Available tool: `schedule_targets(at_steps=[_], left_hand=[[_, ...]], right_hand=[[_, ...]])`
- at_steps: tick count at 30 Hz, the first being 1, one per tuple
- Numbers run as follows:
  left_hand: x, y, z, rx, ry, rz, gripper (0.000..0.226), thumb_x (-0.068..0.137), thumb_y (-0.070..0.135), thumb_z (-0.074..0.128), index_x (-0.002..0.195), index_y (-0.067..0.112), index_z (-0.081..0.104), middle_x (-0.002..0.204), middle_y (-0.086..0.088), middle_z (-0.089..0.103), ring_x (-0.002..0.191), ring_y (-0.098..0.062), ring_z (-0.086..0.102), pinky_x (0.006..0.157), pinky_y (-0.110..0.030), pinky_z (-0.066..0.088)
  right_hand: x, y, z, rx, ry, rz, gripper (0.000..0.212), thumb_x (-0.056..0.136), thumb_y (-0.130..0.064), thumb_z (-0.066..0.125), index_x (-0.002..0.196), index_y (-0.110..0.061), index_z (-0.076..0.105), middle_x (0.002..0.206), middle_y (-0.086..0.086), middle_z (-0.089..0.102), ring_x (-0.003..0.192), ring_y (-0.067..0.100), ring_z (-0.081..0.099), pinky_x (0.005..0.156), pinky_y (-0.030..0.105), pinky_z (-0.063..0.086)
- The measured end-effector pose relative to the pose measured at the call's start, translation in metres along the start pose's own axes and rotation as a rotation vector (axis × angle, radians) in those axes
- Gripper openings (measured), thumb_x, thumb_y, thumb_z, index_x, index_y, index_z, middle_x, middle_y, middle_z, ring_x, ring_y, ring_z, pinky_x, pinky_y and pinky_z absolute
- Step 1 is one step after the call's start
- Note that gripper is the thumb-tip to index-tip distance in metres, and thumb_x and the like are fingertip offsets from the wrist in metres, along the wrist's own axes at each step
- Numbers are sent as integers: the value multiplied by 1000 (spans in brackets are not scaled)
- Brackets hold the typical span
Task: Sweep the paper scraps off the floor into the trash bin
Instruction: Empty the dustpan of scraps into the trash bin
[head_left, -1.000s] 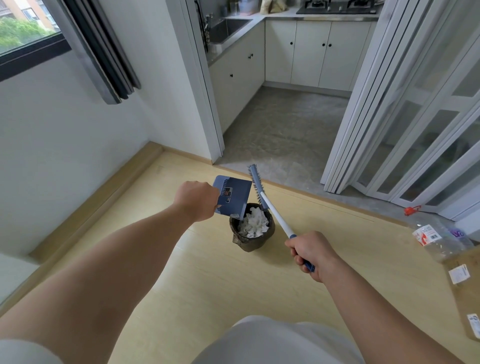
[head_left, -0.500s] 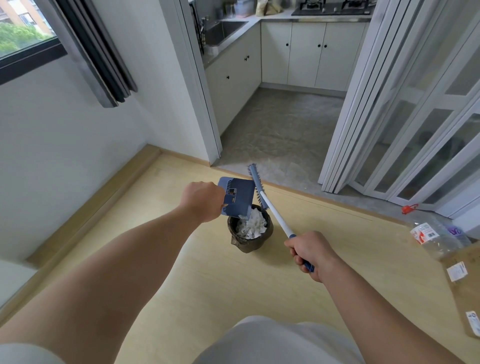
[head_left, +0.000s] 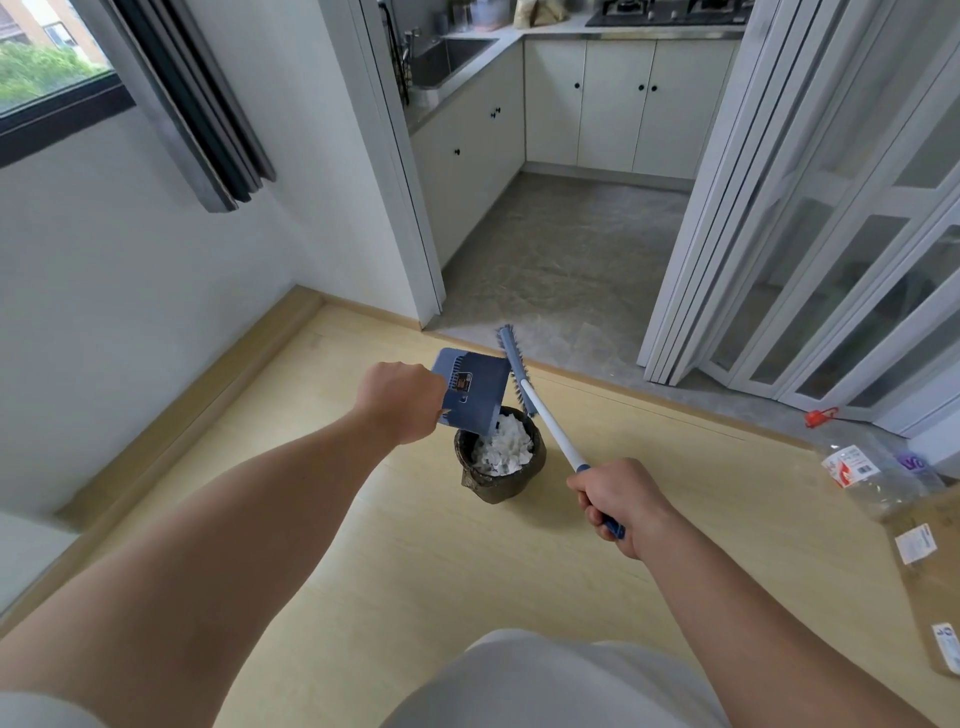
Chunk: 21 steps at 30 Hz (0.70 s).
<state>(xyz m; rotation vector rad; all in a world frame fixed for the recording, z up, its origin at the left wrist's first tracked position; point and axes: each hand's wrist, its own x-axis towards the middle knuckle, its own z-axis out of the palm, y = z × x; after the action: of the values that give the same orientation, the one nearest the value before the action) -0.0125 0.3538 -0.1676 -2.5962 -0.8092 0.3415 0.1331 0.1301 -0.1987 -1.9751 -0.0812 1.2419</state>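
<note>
A pale wood floor (head_left: 415, 545) is shown running up to a grey-tiled kitchen floor (head_left: 561, 260) lined with white cabinets (head_left: 613, 104), with folding doors (head_left: 779, 234) stacked at the right. A dark trash bin (head_left: 498, 488) is set on the wood floor, heaped with white paper scraps (head_left: 506, 447). A blue dustpan (head_left: 472, 395), gripped in the fisted left hand (head_left: 402, 400), is tilted over the bin's left rim. The broom (head_left: 550, 425) is clasped by its handle in the right hand (head_left: 618, 501), near and right of the bin, its head raised beyond the far rim.
</note>
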Motion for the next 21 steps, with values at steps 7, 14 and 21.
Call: schedule_targets(at_steps=[7,14,21], left_hand=[[-3,-6,-5,-250,-1,-295,32,100,45,48,95,19,66,75,0,56,66,-25,56,56,-27,42],[-21,-44,3,-624,-14,-683,30,94,43,57,84,17,64,69,0,59,65,-26,62,53,-25,42],[-87,-94,46,-804,-11,-913,36,92,44,59,69,16,61,63,-3,63,61,-23,60,55,-29,47]], right_hand=[[-2,-1,9,-16,-9,-6,6,86,-5,59,80,-2,60,58,8,48,43,15,37,37,18,27],[-11,-8,31,-89,-13,-47,8,87,-7,59,83,-1,63,60,8,49,46,16,38,38,20,28],[-26,-15,71,-172,-38,-91,12,88,-9,60,92,1,65,61,8,49,44,15,37,39,22,27]])
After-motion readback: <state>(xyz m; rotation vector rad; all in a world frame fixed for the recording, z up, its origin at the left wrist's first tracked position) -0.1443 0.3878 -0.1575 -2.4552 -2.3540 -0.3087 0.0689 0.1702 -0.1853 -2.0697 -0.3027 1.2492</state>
